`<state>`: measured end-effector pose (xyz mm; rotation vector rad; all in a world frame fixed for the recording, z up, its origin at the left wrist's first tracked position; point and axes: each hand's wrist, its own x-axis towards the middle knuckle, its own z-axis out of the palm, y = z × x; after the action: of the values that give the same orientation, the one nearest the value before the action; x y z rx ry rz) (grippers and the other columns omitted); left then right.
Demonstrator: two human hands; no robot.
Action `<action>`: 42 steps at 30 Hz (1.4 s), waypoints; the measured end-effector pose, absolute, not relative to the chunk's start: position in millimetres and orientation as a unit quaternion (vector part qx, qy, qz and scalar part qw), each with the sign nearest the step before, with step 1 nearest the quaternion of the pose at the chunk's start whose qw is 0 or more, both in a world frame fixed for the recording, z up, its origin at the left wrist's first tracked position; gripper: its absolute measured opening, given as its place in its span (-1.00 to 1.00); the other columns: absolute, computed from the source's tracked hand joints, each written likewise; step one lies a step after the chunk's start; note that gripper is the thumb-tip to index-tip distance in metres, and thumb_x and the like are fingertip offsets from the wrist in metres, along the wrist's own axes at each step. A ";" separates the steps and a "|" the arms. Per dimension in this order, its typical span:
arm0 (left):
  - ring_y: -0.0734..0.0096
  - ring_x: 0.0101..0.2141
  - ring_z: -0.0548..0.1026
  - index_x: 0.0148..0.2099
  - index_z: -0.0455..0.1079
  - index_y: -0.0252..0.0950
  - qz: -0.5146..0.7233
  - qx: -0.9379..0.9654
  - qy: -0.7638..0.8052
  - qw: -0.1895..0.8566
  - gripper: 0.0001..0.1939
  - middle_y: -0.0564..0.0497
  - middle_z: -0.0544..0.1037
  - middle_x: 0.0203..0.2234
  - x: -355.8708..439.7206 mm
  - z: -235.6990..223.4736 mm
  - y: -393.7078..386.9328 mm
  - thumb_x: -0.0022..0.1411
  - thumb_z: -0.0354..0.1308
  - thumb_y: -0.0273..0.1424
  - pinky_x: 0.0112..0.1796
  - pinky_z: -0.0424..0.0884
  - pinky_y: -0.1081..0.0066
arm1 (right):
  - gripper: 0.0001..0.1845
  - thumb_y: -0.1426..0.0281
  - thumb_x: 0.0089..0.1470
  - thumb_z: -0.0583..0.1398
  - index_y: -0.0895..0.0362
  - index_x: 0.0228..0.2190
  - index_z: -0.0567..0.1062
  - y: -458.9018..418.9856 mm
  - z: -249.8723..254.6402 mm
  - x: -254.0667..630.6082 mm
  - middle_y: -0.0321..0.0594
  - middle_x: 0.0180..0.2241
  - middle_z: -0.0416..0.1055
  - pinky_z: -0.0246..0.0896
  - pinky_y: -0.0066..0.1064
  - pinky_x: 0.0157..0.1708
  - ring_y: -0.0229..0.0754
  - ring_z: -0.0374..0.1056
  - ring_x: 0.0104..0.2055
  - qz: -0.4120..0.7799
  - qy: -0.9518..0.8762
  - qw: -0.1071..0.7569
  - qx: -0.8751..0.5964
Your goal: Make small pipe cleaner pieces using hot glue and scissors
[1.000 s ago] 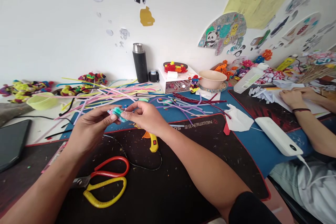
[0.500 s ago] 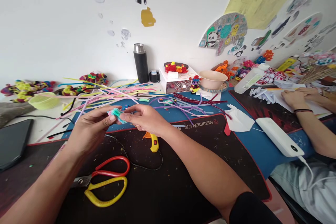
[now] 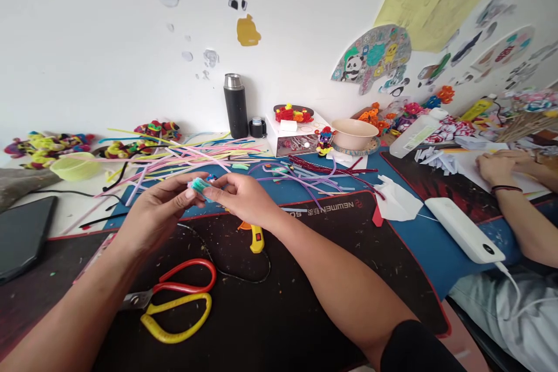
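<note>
Between my two hands is a small fuzzy pipe-cleaner piece, mostly teal with some pink and a bit of dark blue behind. My left hand pinches its left side between thumb and fingers. From the right, my right hand grips it the same way, thumb on the front. Fingers cover part of the piece, so its full shape is hidden. Below my hands, scissors with one red and one yellow handle lie on the dark mat. A yellow-handled tool sits under my right wrist.
Many loose pipe cleaners spread behind my hands. A black thermos, a small drawer box and a beige bowl stand by the wall. At right lie a white power bank and another person's hands. A dark phone is left.
The pipe-cleaner piece has shifted slightly right and turned a little between my fingers. Both hands keep their pinch. The other person's hands have moved slightly.
</note>
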<state>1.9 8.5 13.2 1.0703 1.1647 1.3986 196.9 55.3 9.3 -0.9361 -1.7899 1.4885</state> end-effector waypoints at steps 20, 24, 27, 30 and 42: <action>0.42 -0.43 0.56 -0.26 0.70 -0.21 0.623 0.429 0.496 0.426 -0.63 -0.01 0.72 -0.24 2.4 13.9 8.2 -0.07 0.63 -0.15 -0.33 0.54 0.44 | -0.45 -0.07 0.17 0.37 0.12 -0.10 0.48 57.8 11.3 196.8 -0.48 -0.59 0.29 0.00 -0.50 -0.63 -0.37 0.12 -0.64 0.699 -0.576 0.310 -0.288; 0.42 -0.41 0.57 -0.23 0.69 -0.23 0.625 0.427 0.493 0.429 -0.65 0.00 0.72 -0.28 2.5 13.4 7.6 -0.03 0.62 -0.18 -0.31 0.54 0.45 | -0.47 -0.04 0.20 0.37 0.13 -0.07 0.47 54.1 14.3 197.5 -0.48 -0.58 0.33 0.05 -0.50 -0.62 -0.37 0.15 -0.65 0.674 -0.610 0.294 -0.295; 0.42 -0.42 0.57 -0.24 0.69 -0.23 0.620 0.428 0.496 0.432 -0.65 0.00 0.72 -0.31 3.0 13.5 6.9 -0.04 0.62 -0.18 -0.31 0.54 0.45 | -0.51 -0.01 0.23 0.35 0.12 -0.07 0.48 52.4 14.6 197.4 -0.47 -0.58 0.32 0.08 -0.49 -0.61 -0.36 0.17 -0.64 0.642 -0.630 0.307 -0.312; 0.41 -0.42 0.59 -0.23 0.70 -0.22 0.618 0.429 0.497 0.432 -0.63 0.01 0.72 -0.33 4.0 14.2 6.6 -0.06 0.63 -0.17 -0.31 0.54 0.45 | -0.53 -0.02 0.25 0.33 0.11 -0.10 0.49 53.2 11.7 196.9 -0.46 -0.58 0.31 0.06 -0.48 -0.62 -0.36 0.16 -0.64 0.630 -0.640 0.315 -0.308; 0.31 -0.44 0.59 -0.28 0.68 -0.22 0.606 0.437 0.518 0.416 -0.64 0.00 0.69 -0.41 3.1 11.6 8.8 -0.09 0.61 -0.15 -0.34 0.54 0.35 | -0.50 -0.08 0.25 0.30 0.09 -0.11 0.51 54.3 2.7 194.9 -0.43 -0.58 0.32 0.07 -0.47 -0.58 -0.32 0.18 -0.62 0.599 -0.664 0.314 -0.318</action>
<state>3.1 8.8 11.6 1.0972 1.3014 1.5212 194.9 54.3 2.7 -0.8391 -1.7503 1.5792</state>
